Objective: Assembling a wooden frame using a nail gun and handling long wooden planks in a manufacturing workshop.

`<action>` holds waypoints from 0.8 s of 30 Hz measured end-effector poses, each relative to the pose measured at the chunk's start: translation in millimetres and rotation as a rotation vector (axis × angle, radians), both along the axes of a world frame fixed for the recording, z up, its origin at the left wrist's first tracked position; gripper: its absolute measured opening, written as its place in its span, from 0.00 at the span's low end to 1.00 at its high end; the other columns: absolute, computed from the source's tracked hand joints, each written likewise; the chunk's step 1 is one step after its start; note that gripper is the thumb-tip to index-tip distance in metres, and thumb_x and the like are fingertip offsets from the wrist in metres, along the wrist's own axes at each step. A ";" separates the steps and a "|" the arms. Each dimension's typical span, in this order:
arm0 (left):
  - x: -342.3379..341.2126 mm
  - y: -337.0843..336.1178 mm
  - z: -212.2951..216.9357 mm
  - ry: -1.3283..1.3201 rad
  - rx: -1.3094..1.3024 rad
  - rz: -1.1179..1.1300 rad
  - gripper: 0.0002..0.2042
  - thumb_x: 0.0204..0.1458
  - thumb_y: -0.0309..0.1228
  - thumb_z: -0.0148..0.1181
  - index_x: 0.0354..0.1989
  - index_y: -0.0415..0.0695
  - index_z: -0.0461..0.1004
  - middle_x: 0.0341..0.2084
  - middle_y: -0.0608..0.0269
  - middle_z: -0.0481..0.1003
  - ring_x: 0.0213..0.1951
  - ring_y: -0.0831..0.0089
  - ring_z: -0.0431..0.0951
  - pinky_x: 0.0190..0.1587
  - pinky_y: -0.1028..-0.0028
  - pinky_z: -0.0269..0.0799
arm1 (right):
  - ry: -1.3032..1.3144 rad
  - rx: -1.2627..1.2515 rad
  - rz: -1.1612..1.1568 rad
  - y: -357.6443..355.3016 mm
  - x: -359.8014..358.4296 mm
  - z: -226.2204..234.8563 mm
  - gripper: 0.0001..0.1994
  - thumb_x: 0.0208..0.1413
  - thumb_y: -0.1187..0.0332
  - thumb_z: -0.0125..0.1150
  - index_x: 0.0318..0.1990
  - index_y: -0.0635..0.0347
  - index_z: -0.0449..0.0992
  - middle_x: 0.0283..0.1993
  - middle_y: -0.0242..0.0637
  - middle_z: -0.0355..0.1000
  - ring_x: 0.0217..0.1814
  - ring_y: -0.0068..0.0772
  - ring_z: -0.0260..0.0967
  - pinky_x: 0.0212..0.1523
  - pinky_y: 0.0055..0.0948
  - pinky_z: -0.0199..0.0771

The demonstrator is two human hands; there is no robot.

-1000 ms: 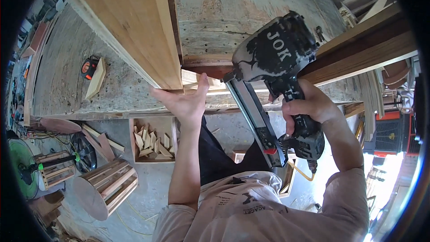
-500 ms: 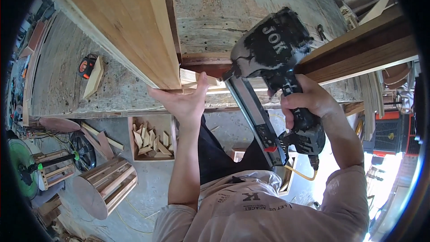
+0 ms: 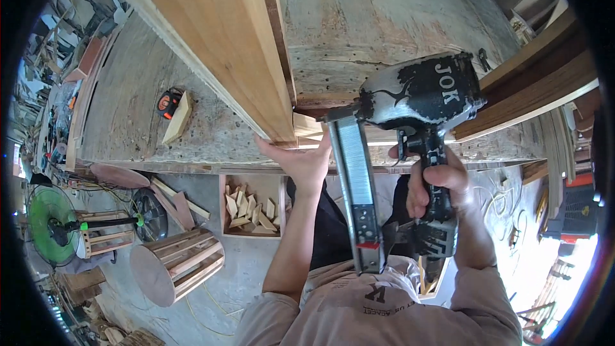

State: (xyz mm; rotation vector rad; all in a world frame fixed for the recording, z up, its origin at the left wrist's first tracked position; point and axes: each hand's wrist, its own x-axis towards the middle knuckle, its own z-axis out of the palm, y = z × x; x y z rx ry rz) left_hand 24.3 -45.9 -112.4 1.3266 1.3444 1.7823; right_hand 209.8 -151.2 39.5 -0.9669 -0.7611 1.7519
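My right hand (image 3: 445, 182) is wrapped round the handle of a black and silver pneumatic nail gun (image 3: 416, 93). Its magazine (image 3: 360, 179) shows a strip of fine nails and points down toward my body. The gun's nose sits at the joint of a wooden frame (image 3: 221, 45), just above my left thumb; whether it touches the wood I cannot tell. My left hand (image 3: 304, 165) grips the frame's near corner from below, thumb on the right side. A small pale wood block (image 3: 309, 127) shows inside that corner, partly covered by the thumb.
The worn workbench (image 3: 359, 25) carries a tape measure (image 3: 169, 102) beside a pale offcut (image 3: 177, 118). Below its edge stand a box (image 3: 252, 236) of angled wood pieces, a slatted wooden drum (image 3: 176, 267) and a green fan (image 3: 52, 224). A frame rail (image 3: 532, 96) extends right.
The nail gun's nose has come left to the corner by my left thumb, and its magazine hangs more upright. My left hand keeps its grip. The whole view has shifted, moving the surroundings rightward.
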 end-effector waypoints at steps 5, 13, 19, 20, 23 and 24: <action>-3.1 3.6 -14.2 -0.037 0.109 -0.040 0.62 0.33 0.29 0.78 0.66 0.35 0.27 0.60 0.46 0.48 0.61 0.63 0.55 0.64 0.64 0.50 | 0.209 0.025 -0.005 1.4 -7.8 -22.7 0.29 0.49 0.67 0.55 0.57 0.78 0.61 0.18 0.39 0.68 0.18 0.35 0.71 0.25 0.32 0.76; -1.9 12.3 -35.1 -0.395 0.131 -0.172 0.64 0.32 0.33 0.79 0.66 0.33 0.27 0.62 0.46 0.47 0.63 0.61 0.52 0.66 0.63 0.46 | 0.228 -0.071 -0.040 3.6 -11.3 -32.8 0.28 0.49 0.63 0.56 0.56 0.73 0.63 0.17 0.37 0.67 0.16 0.34 0.68 0.23 0.33 0.74; -2.3 7.1 -19.9 -0.078 0.169 -0.048 0.63 0.31 0.28 0.78 0.66 0.33 0.28 0.61 0.45 0.49 0.63 0.60 0.54 0.66 0.63 0.47 | 0.326 -0.022 -0.040 -2.8 -7.7 -36.1 0.31 0.50 0.62 0.57 0.57 0.77 0.60 0.17 0.37 0.67 0.17 0.34 0.69 0.25 0.33 0.74; -2.8 6.3 -16.8 -0.030 0.163 -0.036 0.62 0.31 0.27 0.78 0.66 0.34 0.28 0.61 0.45 0.50 0.62 0.60 0.54 0.66 0.64 0.47 | 0.347 -0.020 -0.044 -3.7 -8.3 -36.6 0.32 0.50 0.61 0.56 0.58 0.77 0.60 0.17 0.37 0.67 0.17 0.34 0.69 0.25 0.33 0.75; -9.8 -0.7 -14.9 -0.108 0.095 -0.098 0.59 0.36 0.30 0.77 0.67 0.34 0.31 0.60 0.45 0.51 0.62 0.61 0.54 0.66 0.63 0.47 | 0.406 -0.009 -0.025 -4.1 -9.1 -43.0 0.33 0.50 0.61 0.56 0.59 0.77 0.58 0.17 0.36 0.67 0.17 0.34 0.69 0.25 0.33 0.75; -15.4 -4.2 -17.5 -0.109 0.094 -0.099 0.59 0.36 0.30 0.77 0.67 0.34 0.31 0.60 0.45 0.51 0.62 0.61 0.54 0.66 0.63 0.47 | 0.405 -0.009 -0.026 -3.8 -9.4 -42.5 0.33 0.50 0.61 0.56 0.59 0.77 0.58 0.17 0.36 0.67 0.17 0.34 0.69 0.25 0.33 0.75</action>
